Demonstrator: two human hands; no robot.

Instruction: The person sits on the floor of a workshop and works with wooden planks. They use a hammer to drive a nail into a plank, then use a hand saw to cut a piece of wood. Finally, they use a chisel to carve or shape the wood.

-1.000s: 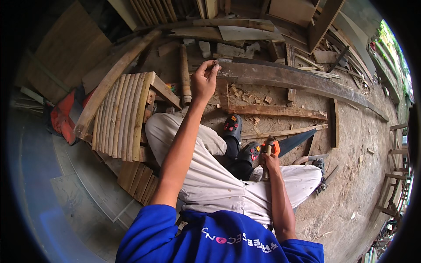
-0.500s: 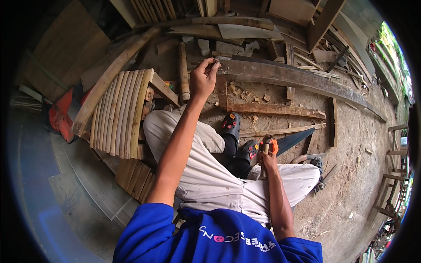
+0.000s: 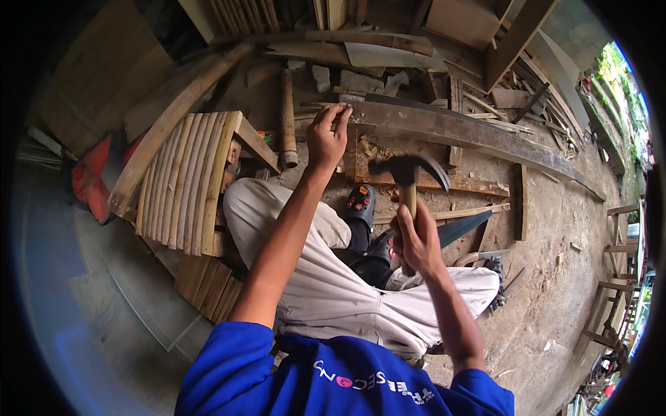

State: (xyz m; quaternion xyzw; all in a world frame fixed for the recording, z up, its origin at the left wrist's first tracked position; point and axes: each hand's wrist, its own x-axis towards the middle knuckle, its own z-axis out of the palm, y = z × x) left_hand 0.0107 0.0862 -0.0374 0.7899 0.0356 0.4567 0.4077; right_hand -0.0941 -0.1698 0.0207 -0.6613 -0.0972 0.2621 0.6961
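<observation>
My right hand [image 3: 419, 239] grips the wooden handle of a claw hammer [image 3: 404, 168], raised over the floor with its dark head at the top. Stretched far forward, my left hand [image 3: 327, 135] has thumb and fingertips pinched together at the near-left end of a long dark wooden beam [image 3: 465, 132]. Whatever sits between those fingertips is too small to make out. Below the hammer, a reddish-brown wooden board [image 3: 451, 184] lies on the floor. A handsaw's dark blade [image 3: 466, 227] shows just right of my right hand, its handle hidden behind the hand.
A slatted wooden piece [image 3: 186, 182] stands by my left knee, with a thick plank [image 3: 177, 128] leaning across it. A round wooden post [image 3: 288, 121] lies ahead. Wood chips and offcuts litter the dirt floor. A curved-handled tool [image 3: 479, 258] rests by my right knee.
My right hand has lifted the hammer from near my lap, up and forward, its head now in plain view. The left hand stays pinched at the beam's end, shifting only slightly.
</observation>
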